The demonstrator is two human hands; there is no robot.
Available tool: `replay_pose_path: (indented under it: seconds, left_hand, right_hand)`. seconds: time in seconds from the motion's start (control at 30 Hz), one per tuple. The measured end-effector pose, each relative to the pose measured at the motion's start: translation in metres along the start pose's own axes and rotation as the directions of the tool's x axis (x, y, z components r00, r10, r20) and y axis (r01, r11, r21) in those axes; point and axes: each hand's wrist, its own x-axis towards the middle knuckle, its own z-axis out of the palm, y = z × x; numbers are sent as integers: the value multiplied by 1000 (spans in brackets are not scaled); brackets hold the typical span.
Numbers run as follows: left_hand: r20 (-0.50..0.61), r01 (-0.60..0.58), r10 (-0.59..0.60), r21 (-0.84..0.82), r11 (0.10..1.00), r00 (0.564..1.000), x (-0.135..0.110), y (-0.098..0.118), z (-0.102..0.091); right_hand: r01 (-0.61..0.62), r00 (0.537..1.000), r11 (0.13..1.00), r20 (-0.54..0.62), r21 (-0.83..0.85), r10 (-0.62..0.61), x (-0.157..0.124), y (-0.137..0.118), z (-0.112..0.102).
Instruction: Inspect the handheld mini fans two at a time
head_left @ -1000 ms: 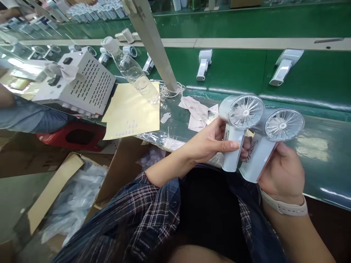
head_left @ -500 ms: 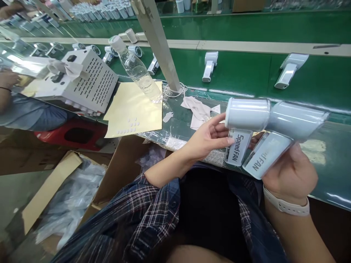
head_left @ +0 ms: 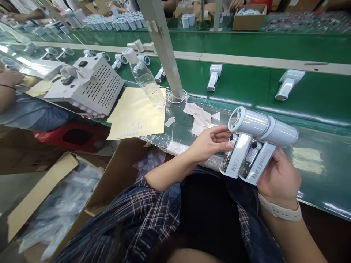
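Two pale blue handheld fans lie side by side in the air above the bench edge, their barrels touching end to end. My left hand [head_left: 212,144] is closed on the left fan [head_left: 248,122], thumb on its handle. Closed round the handle of the right fan [head_left: 283,133] is my right hand [head_left: 279,173], its fingers mostly hidden behind. Both handles carry fan lettering and are open along one side, showing dark parts inside. A crumpled white cloth [head_left: 199,116] lies on the bench just beyond my left hand.
A water bottle [head_left: 149,86] stands on a yellow sheet [head_left: 131,113] beside a metal post [head_left: 167,54]. More fans, such as one handheld fan [head_left: 214,77], lie on the green conveyor [head_left: 246,78]. Left are a white vented box [head_left: 93,87], a co-worker's arm [head_left: 8,87] and a carton of plastic bags [head_left: 63,201].
Both fans have turned in my hands, so the left one's round ring end and the open sides of the handles now show. My right hand has shifted slightly left.
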Motion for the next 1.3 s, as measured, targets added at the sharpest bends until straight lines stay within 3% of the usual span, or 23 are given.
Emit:
replay_pose_path:
  seconds: [0.13, 0.3, 0.6, 0.87, 1.07, 1.3]
  left_hand:
    - [18, 20, -20, 9, 1000, 1000, -1, -1, -1]
    - [125, -6, 3, 24, 1000, 992, 1, 1, -4]
    - [141, -54, 25, 211, 976, 990, 1, 6, -3]
    - [177, 10, -41, 169, 986, 983, 0, 8, -1]
    - [152, 37, -88, 307, 951, 984, -1, 8, 1]
    - [91, 104, -127, 221, 970, 988, 4, 2, -1]
  right_hand:
    - [10, 998, 1000, 57, -18, -9, 1, 4, -9]
    - [28, 988, 998, 156, -48, -21, -1, 5, -16]
    - [201, 951, 972, 264, -120, -164, -1, 5, -22]
    - [25, 982, 982, 190, -187, 11, 0, 2, -22]
    - [42, 998, 991, 59, -129, -35, 6, 11, -22]
    - [-109, 985, 988, 119, -106, 122, 8, 10, -26]
